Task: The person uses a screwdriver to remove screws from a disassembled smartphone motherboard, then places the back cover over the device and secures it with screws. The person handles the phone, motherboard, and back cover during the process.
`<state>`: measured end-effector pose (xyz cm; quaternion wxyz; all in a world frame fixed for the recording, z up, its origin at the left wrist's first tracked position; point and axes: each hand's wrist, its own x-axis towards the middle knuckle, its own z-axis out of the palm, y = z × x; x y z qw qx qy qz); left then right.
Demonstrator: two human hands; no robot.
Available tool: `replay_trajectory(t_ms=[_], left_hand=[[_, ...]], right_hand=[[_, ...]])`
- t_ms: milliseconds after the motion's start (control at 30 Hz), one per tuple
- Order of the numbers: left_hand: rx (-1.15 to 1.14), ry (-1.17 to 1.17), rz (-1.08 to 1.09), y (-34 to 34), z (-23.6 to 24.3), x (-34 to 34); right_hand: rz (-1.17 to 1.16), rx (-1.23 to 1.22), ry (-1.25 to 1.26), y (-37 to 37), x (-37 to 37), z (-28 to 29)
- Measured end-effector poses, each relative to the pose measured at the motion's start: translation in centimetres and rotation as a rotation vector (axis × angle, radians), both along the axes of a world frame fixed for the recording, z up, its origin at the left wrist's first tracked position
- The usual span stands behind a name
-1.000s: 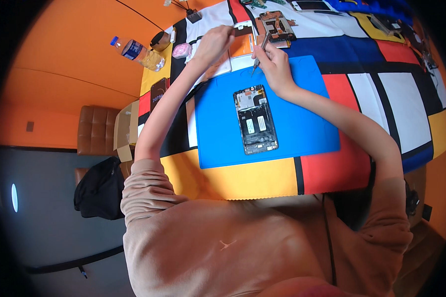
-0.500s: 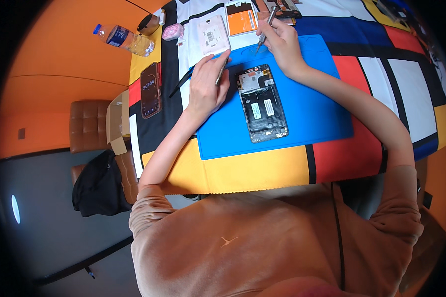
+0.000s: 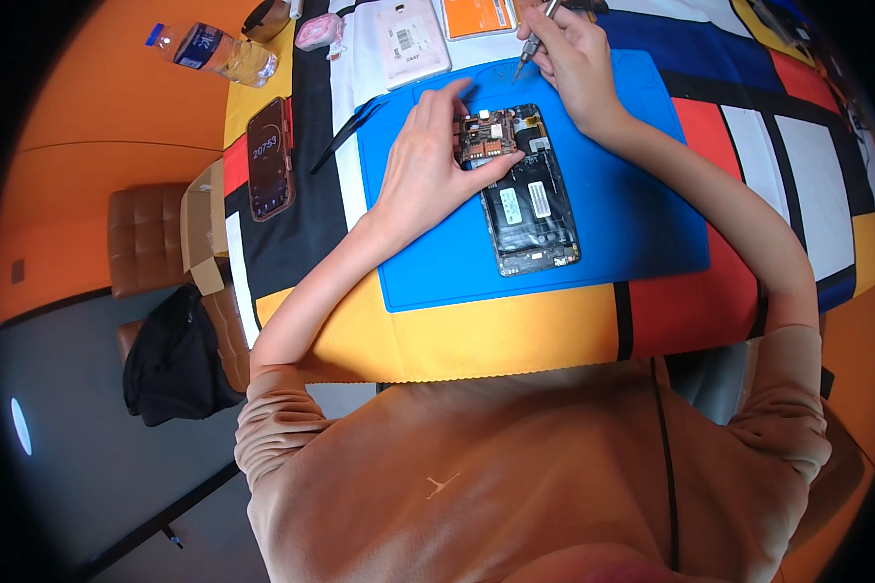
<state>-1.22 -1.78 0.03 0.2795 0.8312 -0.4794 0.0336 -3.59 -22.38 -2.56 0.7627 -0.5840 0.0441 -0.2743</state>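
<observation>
My left hand point(image 3: 420, 163) holds a small circuit board point(image 3: 486, 136) by its edges, thumb along the lower side and fingers at the left. The board lies flat over the top end of an opened phone point(image 3: 535, 228); whether it touches the phone I cannot tell. Black inner casing and two pale labels show on the phone, which rests on a blue mat point(image 3: 642, 219). Above and right of it, my right hand point(image 3: 581, 73) grips a slim metal screwdriver point(image 3: 532, 45), its tip pointing down over the mat's far part, apart from the board.
Black tweezers point(image 3: 344, 135) lie across the mat's left edge. Beyond it are a white labelled panel point(image 3: 408, 47) and an orange-and-white piece point(image 3: 476, 16). A phone showing a timer point(image 3: 269, 160), a water bottle point(image 3: 214, 53) and a pink case point(image 3: 318, 32) sit at the left.
My left hand has brought the circuit board right and nearer, turning it from edge-on to flat over the phone's top. My right hand still holds the screwdriver. The whole view has shifted slightly.
</observation>
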Motion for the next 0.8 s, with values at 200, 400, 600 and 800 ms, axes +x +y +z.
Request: replay_trajectory(t_ms=[200, 400, 600, 800], left_hand=[[-0.145, 0.116, -0.092, 0.1, -0.6, 0.19], [-0.19, 0.105, -0.11, 0.15, -0.68, 0.59], [-0.206, 0.108, -0.107, 0.2, -0.65, 0.68], [-0.122, -0.155, -0.138, 0.26, -0.74, 0.57]], right_hand=[[0.011, 0.001, -0.017, -0.2, 0.13, -0.29], [0.025, 0.019, -0.034, -0.13, 0.2, -0.29], [0.024, 0.034, -0.037, -0.02, 0.11, -0.05], [0.031, 0.044, -0.053, -0.09, 0.2, -0.25]])
